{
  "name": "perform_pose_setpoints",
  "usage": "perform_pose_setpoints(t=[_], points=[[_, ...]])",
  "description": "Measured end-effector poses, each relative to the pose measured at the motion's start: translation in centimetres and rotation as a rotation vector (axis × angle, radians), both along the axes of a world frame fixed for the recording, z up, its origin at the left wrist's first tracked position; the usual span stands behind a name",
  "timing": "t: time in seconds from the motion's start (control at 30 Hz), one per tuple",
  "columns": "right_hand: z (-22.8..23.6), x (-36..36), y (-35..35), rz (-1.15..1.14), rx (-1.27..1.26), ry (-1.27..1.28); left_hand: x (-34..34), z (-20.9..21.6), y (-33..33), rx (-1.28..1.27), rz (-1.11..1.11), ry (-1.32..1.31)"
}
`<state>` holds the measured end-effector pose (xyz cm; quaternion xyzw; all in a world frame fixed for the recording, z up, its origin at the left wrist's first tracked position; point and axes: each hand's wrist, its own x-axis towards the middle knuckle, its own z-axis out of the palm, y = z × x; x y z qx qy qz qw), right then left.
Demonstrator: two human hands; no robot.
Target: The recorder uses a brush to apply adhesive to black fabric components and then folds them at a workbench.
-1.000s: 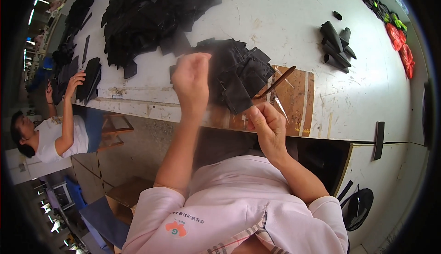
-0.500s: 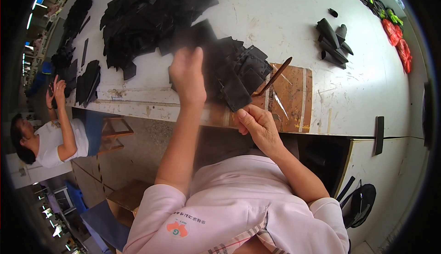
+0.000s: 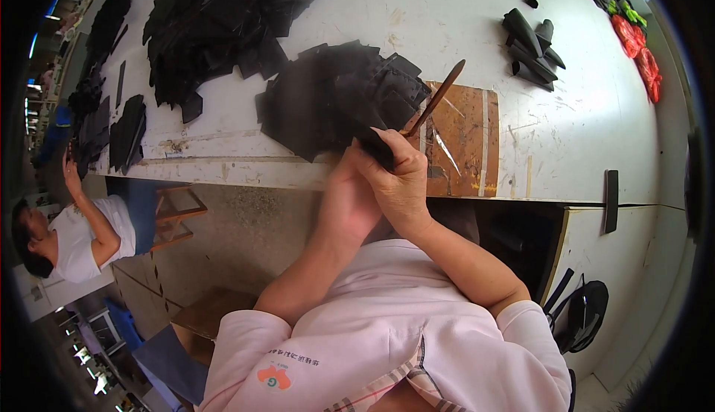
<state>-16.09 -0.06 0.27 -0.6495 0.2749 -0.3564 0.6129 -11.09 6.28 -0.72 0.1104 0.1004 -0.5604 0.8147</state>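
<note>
Close together at the table's front edge, my left hand (image 3: 346, 188) and my right hand (image 3: 404, 181) are both closed on a dark, flat black piece (image 3: 376, 148). My right thumb and fingers pinch it from the right; the left fingers are partly hidden behind it and the other hand. Just beyond lies a heap of flat black pieces (image 3: 313, 95), its right side overlapping a worn brown board (image 3: 463, 136). A slim brown curved strip (image 3: 445, 93) rises at a slant beside my right hand, its lower end hidden by that hand.
A larger black heap (image 3: 216, 32) covers the far left of the white table (image 3: 588, 144). Rolled black pieces (image 3: 532, 47) lie at right, with red plastic bags (image 3: 639, 58) at the far right edge. A co-worker (image 3: 89, 233) sits at left, near more black pieces.
My left hand has come back from over the black heap to meet my right hand at the piece. The view has shifted slightly, and the co-worker's arms have moved.
</note>
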Motion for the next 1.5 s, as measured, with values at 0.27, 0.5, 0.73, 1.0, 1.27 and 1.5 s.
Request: perform_pose_setpoints(t=[0.27,0.5,0.73,1.0,1.27,1.5], points=[[0.4,-1.5,-1.9,-0.17,-0.368,0.119,-2.0,2.1,1.2,0.612,0.009,-0.781],[0.3,-1.8,-2.1,-0.147,-0.654,0.139,-1.1,5.3,0.3,0.539,0.268,-1.005],[0.2,-2.2,-1.8,-0.088,-0.804,0.217,-0.6,5.4,0.7,0.565,0.253,-0.965],[-0.1,-2.3,-1.6,-0.068,-0.902,0.255,-0.5,4.9,1.0,0.574,0.253,-0.971],[0.1,-2.1,-1.3,-0.079,-0.891,0.298,-0.2,4.7,1.4,0.54,0.242,-0.871],[-0.2,-2.0,-1.3,-0.074,-0.932,0.308,-0.1,4.7,1.3,0.559,0.237,-0.864]])
